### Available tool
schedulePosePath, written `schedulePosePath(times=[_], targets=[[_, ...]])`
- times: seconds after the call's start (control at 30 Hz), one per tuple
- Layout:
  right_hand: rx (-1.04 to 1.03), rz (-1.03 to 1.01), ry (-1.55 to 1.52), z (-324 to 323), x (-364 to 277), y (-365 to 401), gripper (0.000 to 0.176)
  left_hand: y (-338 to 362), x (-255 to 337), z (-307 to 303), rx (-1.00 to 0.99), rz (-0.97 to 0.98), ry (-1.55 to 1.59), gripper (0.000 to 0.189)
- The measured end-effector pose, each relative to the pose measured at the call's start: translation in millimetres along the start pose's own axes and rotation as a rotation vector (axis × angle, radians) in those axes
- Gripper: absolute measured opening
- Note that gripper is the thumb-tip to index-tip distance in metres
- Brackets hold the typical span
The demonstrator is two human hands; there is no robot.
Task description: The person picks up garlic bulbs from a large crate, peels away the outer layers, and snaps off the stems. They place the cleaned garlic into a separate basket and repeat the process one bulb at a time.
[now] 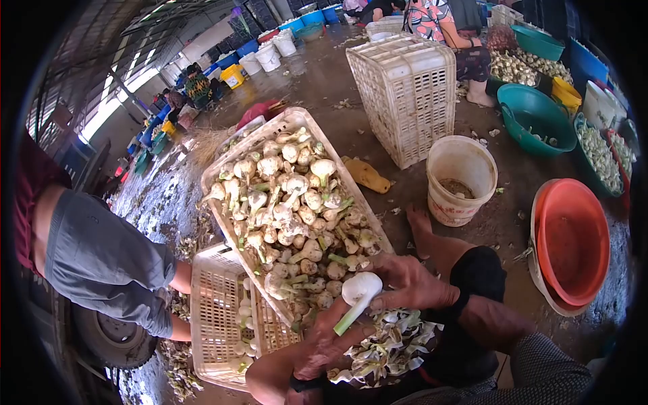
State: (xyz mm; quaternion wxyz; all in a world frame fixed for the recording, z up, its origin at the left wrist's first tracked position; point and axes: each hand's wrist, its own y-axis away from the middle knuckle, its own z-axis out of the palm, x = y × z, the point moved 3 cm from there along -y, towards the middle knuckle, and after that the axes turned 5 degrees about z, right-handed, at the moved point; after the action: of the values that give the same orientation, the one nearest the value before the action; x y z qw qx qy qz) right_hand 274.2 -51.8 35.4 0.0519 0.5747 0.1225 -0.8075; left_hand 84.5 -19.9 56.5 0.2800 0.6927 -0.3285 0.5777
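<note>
A peeled white garlic bulb [361,289] with a short green stem is between my two hands, over a heap of loose husks [395,344]. My right hand [412,280] has its fingers closed on the bulb from the right. My left hand [331,341] is just below, its fingers around the green stem. Right beyond them, a tilted crate [368,209] full of unpeeled garlic bulbs [297,182] rests on a lower crate [209,317], which holds several whiter bulbs [244,347].
A white bucket [451,210], a red basin [574,239] and a green basin [533,121] stand to the right. Stacked crates [405,88] rise ahead. A person in grey shorts [101,250] stands at the left; another person [432,20] sits beyond the crates.
</note>
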Motion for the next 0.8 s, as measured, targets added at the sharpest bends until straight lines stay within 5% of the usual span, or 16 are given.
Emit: schedulePosePath(times=[0.07, 0.17, 0.3, 0.37, 0.5, 0.67, 0.8], targets=[[0.091, -0.145, 0.274, 2.2, -1.3, -0.5, 0.055, -2.2, -12.9, 2.6, 0.077, -0.069, 0.141, 0.055], [0.101, -0.062, 0.406, 2.6, -8.9, 2.2, 0.054, -7.6, -24.4, 3.1, 0.162, -0.156, 0.378, 0.068], [0.114, -0.131, 0.485, -2.2, -3.0, 0.6, 0.046, -9.9, -20.4, 0.3, 0.26, -0.006, 0.379, 0.062], [0.128, -0.183, 0.514, -1.7, -4.1, -0.2, 0.045, -10.8, -25.3, -3.8, 0.314, 0.095, 0.039, 0.066], [0.128, -0.362, 0.627, 2.4, -1.0, -4.0, 0.04, -11.5, -35.0, -2.3, 0.302, 0.197, -0.043, 0.074], [0.212, -0.277, 0.819, 14.0, -1.7, -2.9, 0.031, -14.3, -31.2, -0.1, 0.243, 0.223, -0.378, 0.076], [0.307, -0.246, 0.86, 8.7, 7.4, -3.7, 0.023, -14.0, -29.4, 5.5, 0.201, 0.095, -0.325, 0.075]])
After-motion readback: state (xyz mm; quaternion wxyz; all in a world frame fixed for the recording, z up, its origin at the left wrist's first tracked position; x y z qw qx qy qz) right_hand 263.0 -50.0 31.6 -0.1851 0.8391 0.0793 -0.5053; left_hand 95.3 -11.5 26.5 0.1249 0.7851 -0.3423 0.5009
